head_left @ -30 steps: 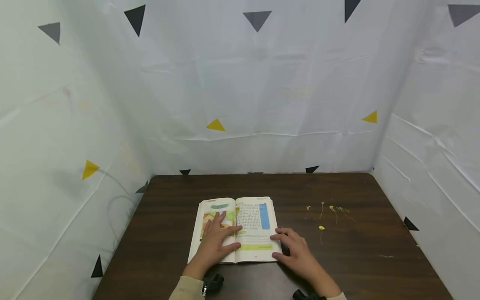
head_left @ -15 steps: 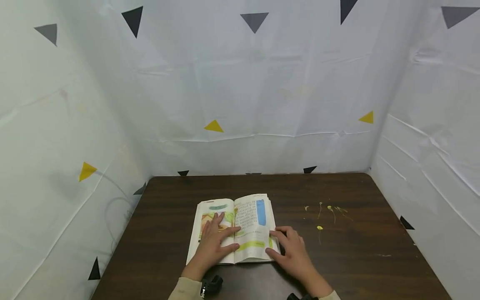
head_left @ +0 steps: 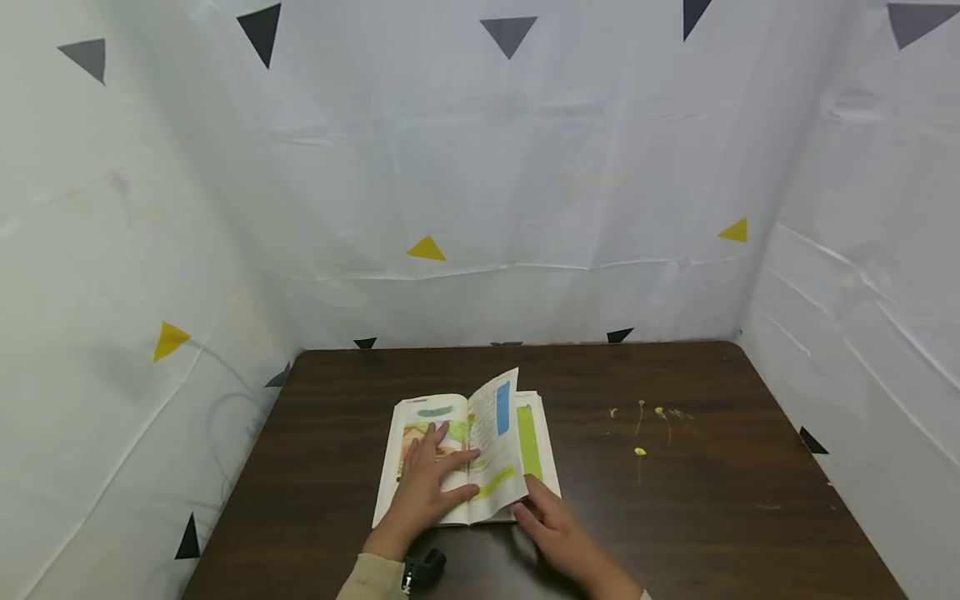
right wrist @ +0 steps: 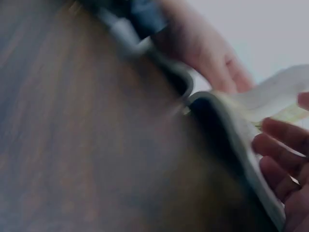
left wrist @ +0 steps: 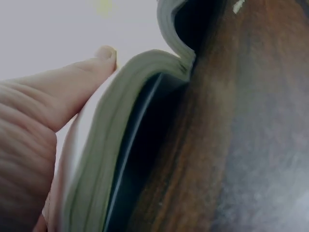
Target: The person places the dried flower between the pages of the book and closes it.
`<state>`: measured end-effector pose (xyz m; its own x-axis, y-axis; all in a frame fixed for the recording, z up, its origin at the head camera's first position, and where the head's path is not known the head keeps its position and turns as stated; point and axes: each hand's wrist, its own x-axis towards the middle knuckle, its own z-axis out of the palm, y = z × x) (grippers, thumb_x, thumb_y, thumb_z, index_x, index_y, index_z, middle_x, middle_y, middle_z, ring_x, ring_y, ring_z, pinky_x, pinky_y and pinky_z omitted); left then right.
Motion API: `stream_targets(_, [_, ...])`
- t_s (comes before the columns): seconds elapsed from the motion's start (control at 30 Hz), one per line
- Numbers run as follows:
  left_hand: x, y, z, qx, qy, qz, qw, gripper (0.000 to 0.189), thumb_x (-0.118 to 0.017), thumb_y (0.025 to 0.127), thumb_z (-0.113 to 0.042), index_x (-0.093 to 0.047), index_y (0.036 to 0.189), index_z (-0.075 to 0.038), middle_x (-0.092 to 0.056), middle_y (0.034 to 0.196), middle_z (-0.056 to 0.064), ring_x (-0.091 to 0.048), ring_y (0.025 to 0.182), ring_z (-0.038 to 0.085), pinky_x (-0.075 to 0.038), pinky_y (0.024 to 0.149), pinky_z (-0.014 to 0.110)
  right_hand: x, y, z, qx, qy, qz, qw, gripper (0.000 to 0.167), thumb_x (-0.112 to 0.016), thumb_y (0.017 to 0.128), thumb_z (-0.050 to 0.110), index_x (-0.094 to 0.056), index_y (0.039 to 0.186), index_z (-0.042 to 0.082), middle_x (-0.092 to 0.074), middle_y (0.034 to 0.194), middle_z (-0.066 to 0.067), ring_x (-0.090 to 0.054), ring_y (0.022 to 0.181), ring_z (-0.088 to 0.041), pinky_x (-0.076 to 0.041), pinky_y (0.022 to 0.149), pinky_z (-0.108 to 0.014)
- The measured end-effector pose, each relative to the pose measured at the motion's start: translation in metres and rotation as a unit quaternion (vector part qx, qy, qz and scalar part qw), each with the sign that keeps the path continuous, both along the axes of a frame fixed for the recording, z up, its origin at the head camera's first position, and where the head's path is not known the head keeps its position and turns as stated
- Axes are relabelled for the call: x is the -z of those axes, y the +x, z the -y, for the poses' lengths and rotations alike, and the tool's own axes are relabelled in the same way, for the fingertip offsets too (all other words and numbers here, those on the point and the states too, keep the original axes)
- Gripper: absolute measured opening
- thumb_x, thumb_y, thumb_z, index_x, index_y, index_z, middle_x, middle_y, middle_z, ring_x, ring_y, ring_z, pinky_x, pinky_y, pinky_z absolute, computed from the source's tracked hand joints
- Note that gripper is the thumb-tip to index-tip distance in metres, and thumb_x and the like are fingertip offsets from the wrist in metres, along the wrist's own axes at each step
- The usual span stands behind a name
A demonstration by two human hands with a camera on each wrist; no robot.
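Observation:
An open book (head_left: 386, 492) lies on the dark wooden table. My left hand (head_left: 426, 493) rests on its left page with fingers spread, over a coloured picture; in the left wrist view the thumb (left wrist: 82, 79) lies on the page beside the thick page edges. At the lower right corner, my right hand (head_left: 551, 529) pinches a lifted page (head_left: 487, 433), which stands up tilted toward the left. Beneath it shows another page with a green block (head_left: 528, 442). The right wrist view is blurred; curled fingers (right wrist: 280, 150) appear there by the book's edge.
Several small dried yellow flowers (head_left: 640, 452) with thin stems lie on the table (head_left: 712, 517), right of the book. White sheeting (head_left: 600, 183) with printed triangles surrounds the table at the back and sides. A black wrist device (head_left: 426, 567) sits on the left wrist.
My right hand has moved left and toward the body, lifting the right page from flat to raised and uncovering the page below. The left hand has stayed in place.

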<state>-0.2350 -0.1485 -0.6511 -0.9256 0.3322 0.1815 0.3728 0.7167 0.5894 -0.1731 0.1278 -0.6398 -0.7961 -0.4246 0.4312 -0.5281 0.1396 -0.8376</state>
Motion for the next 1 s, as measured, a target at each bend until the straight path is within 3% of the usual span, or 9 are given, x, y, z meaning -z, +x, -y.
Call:
stream_targets(0.2, [-0.003, 0.004, -0.001, 0.011, 0.014, -0.018, 0.9997, 0.064, -0.085, 0.086, -0.060, -0.068, 0.146, -0.043, -0.037, 0.177, 0.014, -0.016, 0.170, 0.044, -0.013, 0.134, 0.069, 0.006, -0.006, -0.005, -0.031, 0.002, 0.050, 0.9982, 0.045, -0.052, 0.112, 0.002, -0.056, 0.155, 0.014, -0.065, 0.151, -0.015, -0.059, 0.135, -0.003, -0.046, 0.112, -0.017])
stream_targets(0.4, [-0.008, 0.030, -0.006, 0.044, 0.045, -0.045, 0.9970, 0.109, -0.098, 0.070, -0.058, -0.050, 0.163, -0.028, -0.045, 0.168, 0.021, -0.026, 0.164, 0.053, -0.020, 0.126, 0.078, 0.007, -0.004, -0.003, -0.044, 0.037, 0.055, 0.9968, 0.044, -0.056, 0.112, 0.008, -0.057, 0.154, 0.021, -0.064, 0.147, -0.006, -0.062, 0.129, -0.006, -0.050, 0.108, -0.022])
stream_targets(0.5, [-0.011, 0.040, -0.013, 0.045, 0.040, -0.070, 0.9958, 0.120, -0.099, 0.070, -0.056, -0.040, 0.169, -0.020, -0.043, 0.170, 0.022, -0.032, 0.162, 0.050, -0.021, 0.126, 0.077, 0.007, -0.004, -0.001, -0.048, 0.021, 0.070, 0.9961, 0.046, -0.057, 0.112, 0.008, -0.055, 0.156, 0.020, -0.063, 0.148, -0.007, -0.064, 0.128, -0.008, -0.051, 0.107, -0.023])
stream_targets(0.73, [-0.014, 0.055, -0.024, 0.017, 0.007, -0.082, 0.9965, 0.090, -0.087, 0.091, -0.028, -0.040, 0.167, -0.020, -0.042, 0.170, 0.015, -0.038, 0.161, 0.044, -0.024, 0.124, 0.079, 0.005, -0.003, -0.001, -0.051, 0.010, 0.100, 0.9937, 0.050, -0.059, 0.112, 0.011, -0.050, 0.160, 0.021, -0.064, 0.151, -0.008, -0.066, 0.129, -0.010, -0.052, 0.108, -0.024])
stream_targets(0.9, [-0.014, 0.061, -0.023, 0.005, -0.004, -0.105, 0.9945, 0.082, -0.082, 0.087, -0.010, -0.048, 0.162, -0.018, -0.048, 0.166, 0.016, -0.046, 0.156, 0.043, -0.031, 0.121, 0.080, 0.006, -0.004, -0.002, -0.043, 0.019, 0.096, 0.9943, 0.047, -0.062, 0.111, 0.014, -0.054, 0.157, 0.022, -0.064, 0.149, -0.006, -0.063, 0.134, -0.011, -0.052, 0.112, -0.024])
stream_targets(1.0, [-0.013, 0.063, -0.020, -0.012, -0.011, -0.125, 0.9920, 0.085, -0.081, 0.082, -0.005, -0.050, 0.161, -0.015, -0.051, 0.162, 0.017, -0.053, 0.150, 0.039, -0.042, 0.119, 0.072, 0.008, -0.004, -0.003, -0.036, 0.024, 0.078, 0.9960, 0.044, -0.063, 0.111, 0.015, -0.058, 0.154, 0.020, -0.066, 0.144, -0.005, -0.065, 0.130, -0.013, -0.056, 0.109, -0.027])
